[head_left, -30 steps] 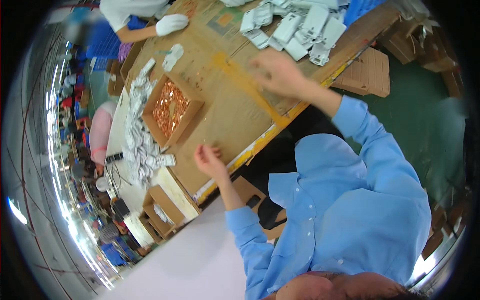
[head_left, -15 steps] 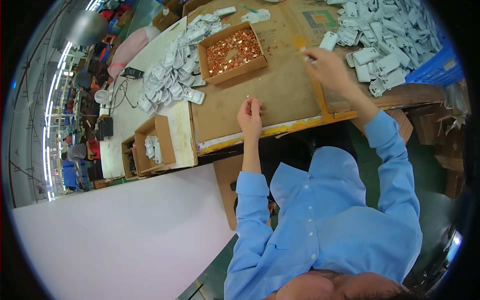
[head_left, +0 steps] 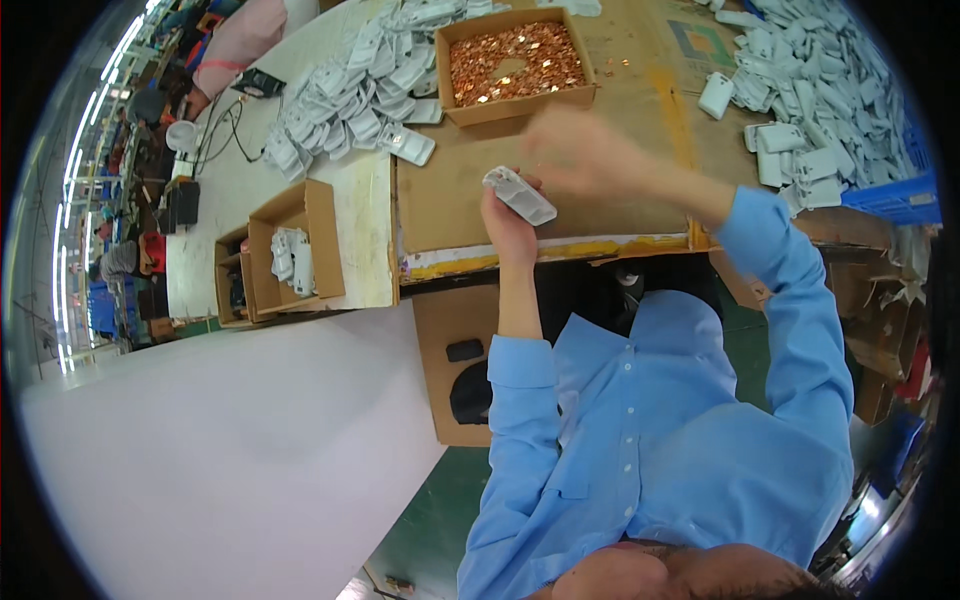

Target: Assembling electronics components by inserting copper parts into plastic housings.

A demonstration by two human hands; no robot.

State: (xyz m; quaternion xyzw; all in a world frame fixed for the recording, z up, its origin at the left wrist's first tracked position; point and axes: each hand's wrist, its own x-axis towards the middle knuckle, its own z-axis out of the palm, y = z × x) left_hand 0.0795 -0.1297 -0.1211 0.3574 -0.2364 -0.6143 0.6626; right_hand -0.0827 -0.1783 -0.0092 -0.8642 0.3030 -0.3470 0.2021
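In my left hand (head_left: 511, 228) is a white plastic casing (head_left: 522, 196), held tilted above the cardboard-covered bench with its hollow, ribbed side showing. The fingers are closed around its edge. My right hand (head_left: 590, 152) is just to the right of the casing, in front of a cardboard box (head_left: 520, 107). Motion smears its fingers, so whether they hold anything is hidden. Small shiny copper-coloured metal pieces (head_left: 540, 72) fill the box, with a bare patch near the middle.
Similar white casings lie in a pile (head_left: 350, 105) at left and a larger heap (head_left: 830, 110) at right, beside a blue crate (head_left: 895, 198). A small open carton (head_left: 325, 250) holding white parts sits on the left table. A black device with a cable (head_left: 258, 83) lies beyond.
My left hand now holds a white casing and has shifted slightly right. My right hand has swung left from near the right heap toward the left hand. The view has moved a little.
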